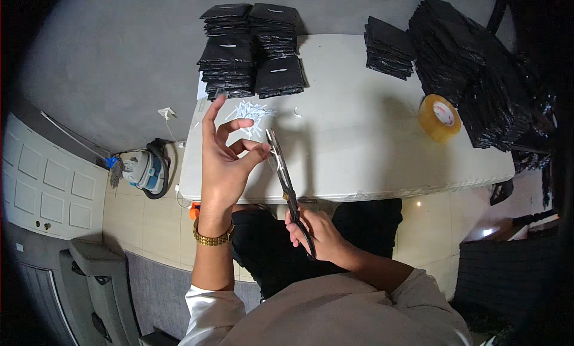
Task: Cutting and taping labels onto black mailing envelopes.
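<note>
In my right hand is a pair of scissors with dark handles, blades pointing up and away over the table's near edge. My left hand is raised beside the blades, its index finger stretched up with a small clear piece, like tape, at the tip. The left thumb presses toward another fingertip right by the blades; what lies between them is too small to make out. Past the left hand, a loose heap of small white strips lies on the white table, and one curved strip lies apart.
Stacks of flat black plastic packages stand at the back left, several topped by a white strip. A smaller black stack and a large black pile occupy the right. Beside the pile sits a roll of clear tape. A vacuum cleaner stands on the floor leftward.
</note>
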`<state>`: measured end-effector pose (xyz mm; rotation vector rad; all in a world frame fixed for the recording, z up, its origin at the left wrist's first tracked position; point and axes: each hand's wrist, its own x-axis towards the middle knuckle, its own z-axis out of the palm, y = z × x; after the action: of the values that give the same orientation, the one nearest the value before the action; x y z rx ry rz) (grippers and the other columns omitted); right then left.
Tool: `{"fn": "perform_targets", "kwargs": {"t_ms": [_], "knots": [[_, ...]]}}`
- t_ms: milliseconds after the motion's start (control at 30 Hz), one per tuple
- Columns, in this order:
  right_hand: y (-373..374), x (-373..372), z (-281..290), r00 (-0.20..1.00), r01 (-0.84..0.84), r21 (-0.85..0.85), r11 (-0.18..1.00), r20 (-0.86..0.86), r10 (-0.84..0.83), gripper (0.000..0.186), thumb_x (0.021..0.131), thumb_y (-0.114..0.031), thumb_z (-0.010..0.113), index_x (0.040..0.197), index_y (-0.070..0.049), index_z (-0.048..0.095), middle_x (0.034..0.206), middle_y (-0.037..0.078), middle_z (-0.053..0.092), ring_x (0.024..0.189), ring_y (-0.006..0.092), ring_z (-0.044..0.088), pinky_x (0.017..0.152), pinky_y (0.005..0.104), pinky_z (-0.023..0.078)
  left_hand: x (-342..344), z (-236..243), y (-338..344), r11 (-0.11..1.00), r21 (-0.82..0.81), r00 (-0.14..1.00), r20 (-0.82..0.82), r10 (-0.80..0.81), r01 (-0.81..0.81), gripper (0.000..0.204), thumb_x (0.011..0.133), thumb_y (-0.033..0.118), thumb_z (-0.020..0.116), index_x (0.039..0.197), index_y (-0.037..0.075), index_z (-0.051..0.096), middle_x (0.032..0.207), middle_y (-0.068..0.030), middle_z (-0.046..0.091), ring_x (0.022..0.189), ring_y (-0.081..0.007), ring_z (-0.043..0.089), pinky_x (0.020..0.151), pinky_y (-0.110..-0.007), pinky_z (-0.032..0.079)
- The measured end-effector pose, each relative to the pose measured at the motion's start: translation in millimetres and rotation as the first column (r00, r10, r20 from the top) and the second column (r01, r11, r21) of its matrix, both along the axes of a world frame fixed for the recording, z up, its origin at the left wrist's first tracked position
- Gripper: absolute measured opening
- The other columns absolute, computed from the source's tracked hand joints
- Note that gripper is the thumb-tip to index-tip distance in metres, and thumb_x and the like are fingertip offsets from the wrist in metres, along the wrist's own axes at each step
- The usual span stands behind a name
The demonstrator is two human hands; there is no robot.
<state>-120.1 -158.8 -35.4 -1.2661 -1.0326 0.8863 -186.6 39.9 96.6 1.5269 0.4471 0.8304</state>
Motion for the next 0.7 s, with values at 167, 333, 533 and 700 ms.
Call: {"fn": "perform_targets", "kwargs": {"t_ms": [167,333,533,700], "knots": [[-0.1,1.3,0.8,1.0,0.019,-0.067,0.998,0.0,-0.019,0.018,0.108,-0.017,0.068,0.112,-0.002,0.06,0.07,0.003,0.067,0.059,0.0119,0.068,0.054,0.0312,0.052,1.4,3.7,-5.0,0.999,-0.028,1.0,-0.005,0.016,-0.016,0.099,0.082,-0.022,0.07,0.165,0.011,0.028,0.13,-0.0169,0.057,0.092,-0.021,0.074,0.089,-0.044,0.069],[0.4,3.3,0.9,0.999,0.032,-0.093,0.995,-0.01,-0.033,0.019,0.107,-0.019,0.068,0.112,-0.001,0.061,0.069,0.003,0.068,0.058,0.012,0.068,0.054,0.0305,0.053,-4.9,-0.3,0.1,0.998,0.04,0.999,0.009,0.041,-0.042,0.097,0.083,-0.021,0.072,0.165,0.011,0.029,0.131,-0.0176,0.056,0.092,-0.0218,0.075,0.091,-0.045,0.068],[-0.3,4.9,-1.7,0.998,0.046,-0.08,0.996,0.035,-0.044,0.019,0.107,-0.019,0.069,0.112,-0.001,0.062,0.069,0.004,0.069,0.058,0.0119,0.068,0.053,0.0298,0.052,-9.6,8.9,9.7,0.978,0.131,0.986,0.065,0.155,-0.163,0.097,0.087,-0.019,0.071,0.167,0.014,0.027,0.148,-0.0235,0.049,0.107,-0.0273,0.074,0.096,-0.042,0.066],[-2.4,7.8,-6.6,0.997,0.058,-0.079,0.995,0.054,-0.054,0.019,0.106,-0.017,0.07,0.113,-0.001,0.063,0.07,0.005,0.07,0.059,0.0127,0.069,0.053,0.0309,0.052,8.7,14.6,5.4,0.915,0.369,0.986,0.082,0.142,-0.163,0.107,0.084,-0.019,0.072,0.17,0.02,0.021,0.166,-0.0193,0.032,0.127,-0.0289,0.063,0.095,-0.039,0.065]]}}
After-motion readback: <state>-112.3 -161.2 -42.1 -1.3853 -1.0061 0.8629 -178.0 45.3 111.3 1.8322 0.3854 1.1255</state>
